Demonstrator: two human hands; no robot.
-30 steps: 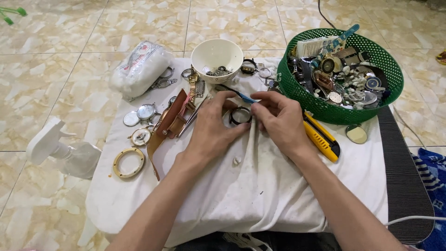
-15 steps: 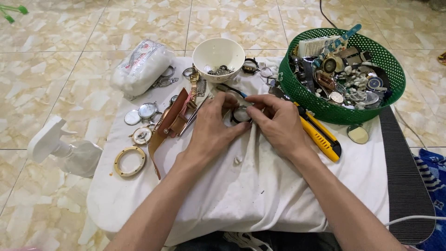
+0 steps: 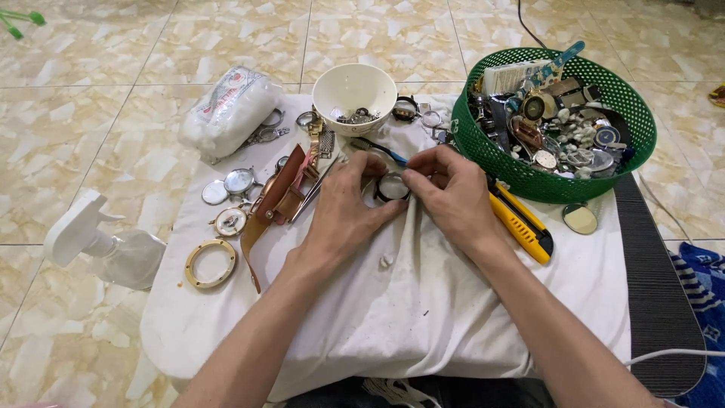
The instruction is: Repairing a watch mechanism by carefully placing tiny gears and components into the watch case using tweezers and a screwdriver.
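Both hands meet over a white cloth (image 3: 423,302) spread on a low table. My left hand (image 3: 349,205) and my right hand (image 3: 445,193) pinch a small round watch case (image 3: 392,187) with a dark rim between their fingertips. A thin blue-handled tool (image 3: 381,150) lies just beyond the fingers, touching neither hand as far as I can tell. A small white scrap (image 3: 387,261) rests on the cloth below the hands.
A white bowl (image 3: 355,85) of small parts stands behind the hands. A green basket (image 3: 555,177) full of watch parts is at the right, a yellow utility knife (image 3: 521,223) beside it. Brown straps (image 3: 279,198), round watch parts (image 3: 230,221), a plastic bag (image 3: 230,109) and a spray bottle (image 3: 106,245) sit left.
The hands have stayed closed together on the watch case, shifting only slightly. The blue-handled tool now lies clear beyond the fingers.
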